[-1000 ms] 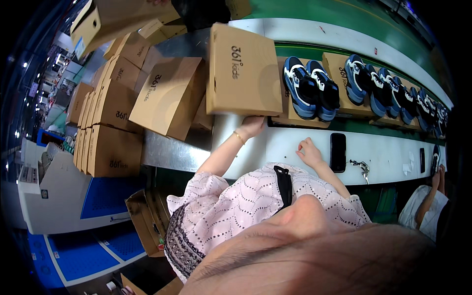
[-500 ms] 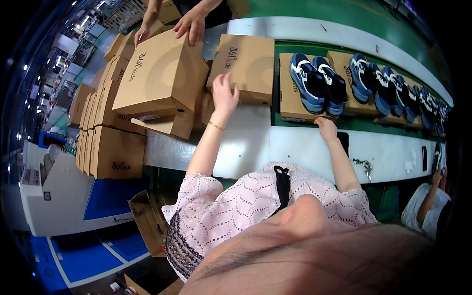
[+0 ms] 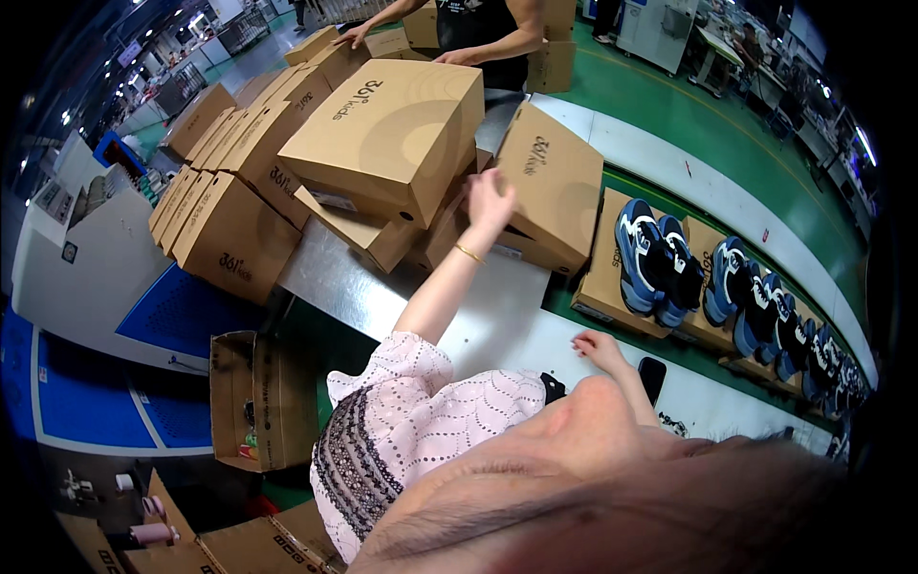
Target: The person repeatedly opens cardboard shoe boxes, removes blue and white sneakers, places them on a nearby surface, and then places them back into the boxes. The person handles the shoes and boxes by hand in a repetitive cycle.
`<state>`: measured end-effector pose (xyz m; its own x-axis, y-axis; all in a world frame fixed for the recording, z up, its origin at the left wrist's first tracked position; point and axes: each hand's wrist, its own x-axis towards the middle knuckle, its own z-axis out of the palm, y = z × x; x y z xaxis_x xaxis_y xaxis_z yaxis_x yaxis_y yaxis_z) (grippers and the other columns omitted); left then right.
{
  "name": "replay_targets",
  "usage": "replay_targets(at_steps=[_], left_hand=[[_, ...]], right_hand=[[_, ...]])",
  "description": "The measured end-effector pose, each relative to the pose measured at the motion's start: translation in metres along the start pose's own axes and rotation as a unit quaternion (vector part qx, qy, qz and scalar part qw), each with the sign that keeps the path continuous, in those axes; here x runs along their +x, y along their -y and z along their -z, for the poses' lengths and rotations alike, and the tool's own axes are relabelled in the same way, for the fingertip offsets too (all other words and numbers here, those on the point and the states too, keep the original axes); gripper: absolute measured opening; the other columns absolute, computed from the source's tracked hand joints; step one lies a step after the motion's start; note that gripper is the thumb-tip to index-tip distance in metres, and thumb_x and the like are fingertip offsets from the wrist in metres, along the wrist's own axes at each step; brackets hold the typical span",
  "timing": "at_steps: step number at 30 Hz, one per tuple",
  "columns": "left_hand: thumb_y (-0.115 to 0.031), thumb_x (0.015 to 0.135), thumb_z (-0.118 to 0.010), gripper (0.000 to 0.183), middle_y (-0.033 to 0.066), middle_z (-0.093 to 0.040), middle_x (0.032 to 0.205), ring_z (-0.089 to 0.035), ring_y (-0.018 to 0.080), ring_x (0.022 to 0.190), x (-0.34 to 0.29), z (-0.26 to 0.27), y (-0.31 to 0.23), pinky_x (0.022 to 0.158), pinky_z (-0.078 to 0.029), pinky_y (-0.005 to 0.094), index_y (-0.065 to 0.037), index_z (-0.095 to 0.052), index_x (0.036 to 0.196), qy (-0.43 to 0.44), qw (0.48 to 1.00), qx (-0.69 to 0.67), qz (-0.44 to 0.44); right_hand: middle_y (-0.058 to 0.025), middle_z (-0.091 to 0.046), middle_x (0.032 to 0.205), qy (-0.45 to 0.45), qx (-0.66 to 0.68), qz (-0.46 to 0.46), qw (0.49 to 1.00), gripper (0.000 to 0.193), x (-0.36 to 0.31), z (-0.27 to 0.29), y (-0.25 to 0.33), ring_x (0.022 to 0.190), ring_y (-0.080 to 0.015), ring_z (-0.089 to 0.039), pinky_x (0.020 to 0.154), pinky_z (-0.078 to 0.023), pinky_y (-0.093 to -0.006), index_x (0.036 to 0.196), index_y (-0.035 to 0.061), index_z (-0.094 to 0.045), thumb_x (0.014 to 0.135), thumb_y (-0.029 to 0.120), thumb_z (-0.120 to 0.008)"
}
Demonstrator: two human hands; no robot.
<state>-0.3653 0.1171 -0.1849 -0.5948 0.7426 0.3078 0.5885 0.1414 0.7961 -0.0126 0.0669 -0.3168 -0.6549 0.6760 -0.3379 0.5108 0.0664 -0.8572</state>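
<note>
My left hand is at the near left edge of a closed brown shoebox, its fingers slightly blurred and apart; whether they press on the cardboard I cannot tell. That box sits at an angle on the metal table end. My right hand hovers over the white bench with loosely bent, parted fingers and nothing in them. Beyond it, a pair of blue, black and white sneakers rests on another brown shoebox. Left of my left hand stands a large brown box on top of other boxes.
More sneakers on boxes run along the green conveyor to the right. Several shoeboxes are stacked at the left. Across the table a co-worker's hand rests near the large box. A dark phone lies by my right forearm.
My view has swung left. My right hand has drawn back from the box under the near sneakers. My left hand has moved to the shoebox's left edge, and that box now looks more slanted.
</note>
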Motion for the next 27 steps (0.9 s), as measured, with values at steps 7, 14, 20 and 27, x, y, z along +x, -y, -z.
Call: replay_targets(at_steps=[7,14,20,27], left_hand=[[-0.02,0.075,-0.062,0.062,0.0207,-0.037,0.134,-0.029,0.0404,0.129,-0.081,-0.003,-0.156,0.106,-0.025,0.0468,-0.001,-0.038,0.129,0.091,0.891,-0.053,-0.441],[-0.013,0.078,-0.057,0.009,0.0106,-0.057,0.078,-0.056,0.03,0.076,-0.089,-0.001,-0.107,0.067,-0.046,0.0387,-0.005,-0.057,0.08,0.071,0.948,-0.11,-0.292],[-0.032,0.089,-0.045,0.04,0.0174,-0.064,0.078,-0.06,0.0358,0.072,-0.1,-0.008,0.029,0.067,-0.046,0.0466,-0.003,-0.063,0.069,0.23,0.942,0.149,-0.193],[-0.033,0.09,-0.045,0.034,0.0127,-0.06,0.102,-0.053,0.027,0.102,-0.084,-0.009,0.019,0.079,-0.043,0.0377,-0.006,-0.065,0.081,0.271,0.903,0.239,-0.231]], right_hand=[[-0.0146,-0.057,0.101,-0.085,-0.398,0.252,0.878,0.033,0.125,-0.022,0.181,0.094,-0.0305,-0.056,0.076,-0.047,-0.042,0.104,0.0049,-0.056,0.077,0.021,-0.066],[-0.0146,-0.057,0.115,-0.096,-0.476,0.35,0.801,0.028,0.178,0.011,0.066,0.103,-0.0317,-0.055,0.082,-0.047,-0.0405,0.104,0.005,-0.057,0.086,0.026,-0.052],[-0.0235,-0.06,0.103,0.072,-0.445,0.014,0.892,0.039,0.114,-0.014,0.154,0.096,-0.0365,-0.058,0.084,-0.047,-0.0408,0.107,-0.0018,-0.053,0.082,0.028,-0.058],[-0.0188,-0.058,0.106,-0.258,-0.119,0.108,0.953,0.038,0.117,0.014,0.117,0.093,-0.0292,-0.059,0.079,-0.047,-0.0345,0.107,-0.0009,-0.054,0.08,0.024,-0.064]])
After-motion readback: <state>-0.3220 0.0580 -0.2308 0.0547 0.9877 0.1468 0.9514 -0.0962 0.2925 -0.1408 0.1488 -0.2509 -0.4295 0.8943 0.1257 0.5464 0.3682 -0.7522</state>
